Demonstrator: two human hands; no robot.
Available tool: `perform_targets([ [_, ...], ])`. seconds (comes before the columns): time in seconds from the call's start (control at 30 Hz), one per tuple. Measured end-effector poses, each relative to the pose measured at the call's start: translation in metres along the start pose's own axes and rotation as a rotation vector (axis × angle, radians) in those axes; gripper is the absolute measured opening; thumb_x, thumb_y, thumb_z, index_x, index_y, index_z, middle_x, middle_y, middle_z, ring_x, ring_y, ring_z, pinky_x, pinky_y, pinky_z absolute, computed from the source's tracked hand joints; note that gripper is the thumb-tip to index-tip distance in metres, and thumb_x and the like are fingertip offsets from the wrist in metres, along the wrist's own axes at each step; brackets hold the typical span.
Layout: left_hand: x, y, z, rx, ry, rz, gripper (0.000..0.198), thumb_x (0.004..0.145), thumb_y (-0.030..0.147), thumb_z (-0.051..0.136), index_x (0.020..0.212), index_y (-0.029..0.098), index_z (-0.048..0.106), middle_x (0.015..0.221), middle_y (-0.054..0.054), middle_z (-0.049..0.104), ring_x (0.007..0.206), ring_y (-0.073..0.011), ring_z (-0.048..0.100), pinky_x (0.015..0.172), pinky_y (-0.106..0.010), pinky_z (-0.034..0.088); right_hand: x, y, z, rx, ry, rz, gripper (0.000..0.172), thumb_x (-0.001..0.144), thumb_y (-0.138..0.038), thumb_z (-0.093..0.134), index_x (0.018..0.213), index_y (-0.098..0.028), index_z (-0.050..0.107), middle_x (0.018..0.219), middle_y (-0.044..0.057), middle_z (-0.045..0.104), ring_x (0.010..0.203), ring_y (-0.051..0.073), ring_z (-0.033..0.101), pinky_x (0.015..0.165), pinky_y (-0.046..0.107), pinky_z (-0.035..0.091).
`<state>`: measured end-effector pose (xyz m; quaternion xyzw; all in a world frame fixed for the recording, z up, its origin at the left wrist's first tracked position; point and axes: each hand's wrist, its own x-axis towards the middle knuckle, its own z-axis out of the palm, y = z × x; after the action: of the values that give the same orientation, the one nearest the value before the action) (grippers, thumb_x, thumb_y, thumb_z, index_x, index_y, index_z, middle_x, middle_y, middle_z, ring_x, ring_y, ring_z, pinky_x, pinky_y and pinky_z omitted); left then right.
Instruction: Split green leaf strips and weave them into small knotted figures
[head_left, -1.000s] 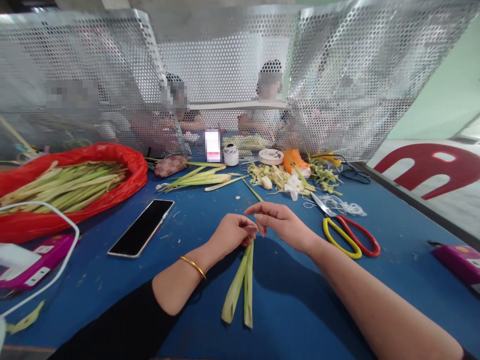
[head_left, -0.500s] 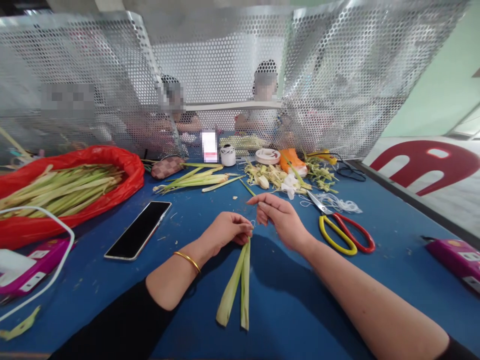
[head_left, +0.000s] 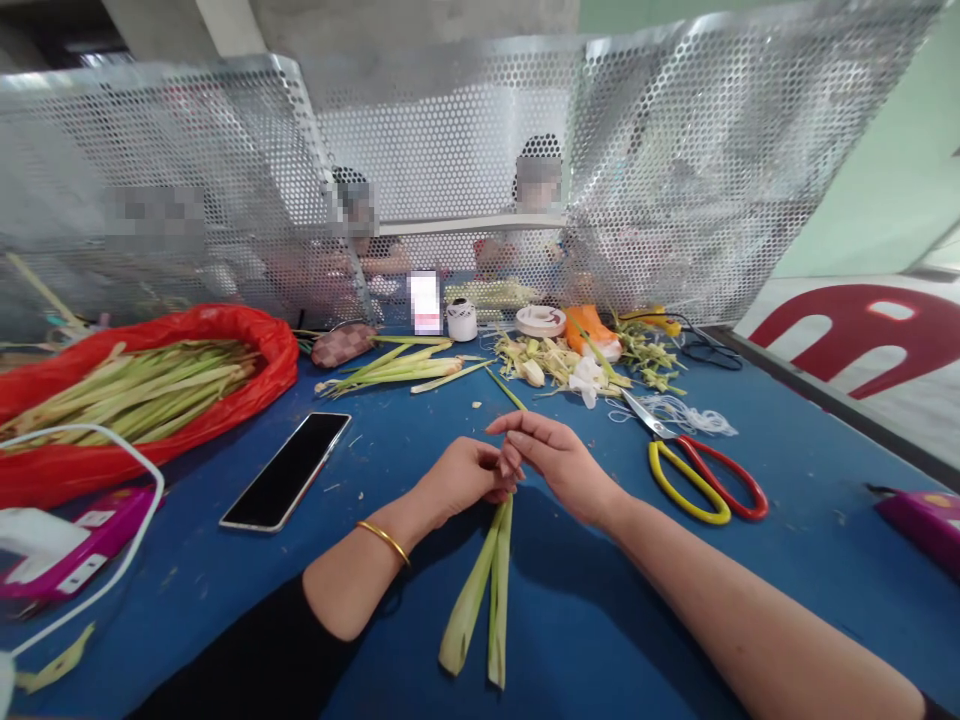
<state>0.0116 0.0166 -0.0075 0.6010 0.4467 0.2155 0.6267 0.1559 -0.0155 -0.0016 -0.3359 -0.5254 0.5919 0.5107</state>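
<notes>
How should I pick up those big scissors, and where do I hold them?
Best by the yellow loop and red loop, I think, coming from the near side. The scissors lie on the blue table with blades pointing away, so those handles are closest to you.

A red chair (head_left: 840, 345) stands before a green wall (head_left: 855, 225).
</notes>
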Motion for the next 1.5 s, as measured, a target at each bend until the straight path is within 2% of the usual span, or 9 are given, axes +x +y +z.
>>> perform_targets([
  [0.2, 0.000, -0.004, 0.001, 0.005, 0.043, 0.034, 0.010, 0.067, 0.022, 0.069, 0.064, 0.013, 0.067, 0.060, 0.000, 0.063, 0.054, -0.0090, 0.056, 0.058, -0.022, 0.047, 0.002, 0.001, 0.000, -0.160, -0.001, -0.098, 0.029, 0.084, -0.034, 0.056, 0.110, -0.021, 0.057, 0.090, 0.003, 0.063, 0.074, 0.014, 0.058, 0.061, 0.027, 0.046],
  [0.3, -0.001, -0.001, 0.000, 0.018, 0.053, -0.003, 0.013, 0.070, 0.025, 0.068, 0.070, 0.012, 0.070, 0.062, -0.002, 0.065, 0.052, -0.0081, 0.056, 0.056, -0.020, 0.046, 0.004, -0.007, -0.013, -0.407, 0.231, -0.215, 0.045, 0.080, -0.031, 0.061, 0.123, -0.027, 0.052, 0.121, 0.007, 0.056, 0.076, 0.013, 0.058, 0.067, 0.028, 0.047],
  [0.4, -0.001, 0.002, -0.002, 0.010, 0.049, -0.025, 0.016, 0.070, 0.027, 0.068, 0.074, 0.012, 0.072, 0.063, -0.002, 0.065, 0.052, -0.0078, 0.057, 0.055, -0.020, 0.046, 0.005, -0.015, -0.029, -0.824, 0.407, -0.126, 0.021, 0.079, -0.039, 0.061, 0.090, -0.021, 0.067, 0.084, 0.003, 0.062, 0.062, 0.013, 0.051, 0.059, 0.026, 0.040],
  [0.47, -0.001, 0.002, -0.002, 0.004, 0.048, -0.030, 0.016, 0.070, 0.028, 0.068, 0.073, 0.012, 0.071, 0.062, -0.002, 0.065, 0.051, -0.0079, 0.057, 0.055, -0.020, 0.047, 0.005, -0.017, -0.035, -0.936, 0.220, 0.059, 0.025, 0.076, -0.044, 0.063, 0.068, -0.020, 0.066, 0.060, 0.000, 0.056, 0.055, 0.013, 0.047, 0.051, 0.025, 0.033],
  [0.57, 0.000, 0.000, -0.002, 0.003, 0.056, -0.023, 0.012, 0.071, 0.024, 0.068, 0.070, 0.012, 0.069, 0.059, -0.001, 0.064, 0.050, -0.0085, 0.057, 0.054, -0.020, 0.047, 0.003, -0.012, -0.033, -0.935, 0.003, 0.201, 0.018, 0.069, -0.037, 0.070, 0.066, -0.020, 0.066, 0.056, -0.003, 0.057, 0.053, 0.012, 0.046, 0.048, 0.023, 0.028],
  [0.77, -0.001, -0.003, -0.001, -0.026, 0.060, -0.013, 0.014, 0.075, 0.023, 0.064, 0.067, 0.012, 0.067, 0.062, -0.002, 0.065, 0.050, -0.0082, 0.057, 0.052, -0.021, 0.047, 0.003, -0.005, -0.022, -0.819, 0.020, 0.229, 0.005, 0.069, -0.018, 0.058, 0.064, -0.018, 0.061, 0.057, -0.002, 0.059, 0.055, 0.012, 0.049, 0.052, 0.024, 0.033],
  [1.03, 0.001, -0.002, -0.003, -0.028, 0.037, -0.008, 0.021, 0.069, 0.033, 0.073, 0.069, 0.013, 0.069, 0.064, -0.002, 0.066, 0.054, -0.0088, 0.059, 0.056, -0.020, 0.047, 0.001, -0.014, -0.024, -0.225, 0.056, 0.413, 0.021, 0.066, -0.034, 0.065, 0.068, -0.017, 0.053, 0.058, -0.004, 0.058, 0.046, 0.006, 0.051, 0.048, 0.020, 0.040],
  [1.3, -0.002, 0.005, -0.003, -0.084, 0.055, -0.053, 0.024, 0.063, 0.033, 0.077, 0.074, 0.013, 0.071, 0.068, -0.004, 0.069, 0.055, -0.0094, 0.059, 0.058, -0.022, 0.048, 0.002, -0.017, -0.028, -0.368, 0.078, 0.336, 0.017, 0.071, -0.030, 0.063, 0.066, -0.017, 0.053, 0.051, -0.007, 0.052, 0.038, 0.005, 0.045, 0.041, 0.018, 0.035],
  [1.5, -0.004, 0.008, -0.006, -0.093, 0.059, -0.065, 0.023, 0.058, 0.025, 0.076, 0.076, 0.012, 0.072, 0.063, -0.003, 0.067, 0.054, -0.0093, 0.058, 0.057, -0.021, 0.046, -0.004, -0.028, -0.031, -0.444, -0.346, 0.406, 0.015, 0.076, -0.030, 0.063, 0.074, -0.016, 0.058, 0.054, -0.005, 0.058, 0.041, 0.006, 0.047, 0.043, 0.017, 0.038],
])
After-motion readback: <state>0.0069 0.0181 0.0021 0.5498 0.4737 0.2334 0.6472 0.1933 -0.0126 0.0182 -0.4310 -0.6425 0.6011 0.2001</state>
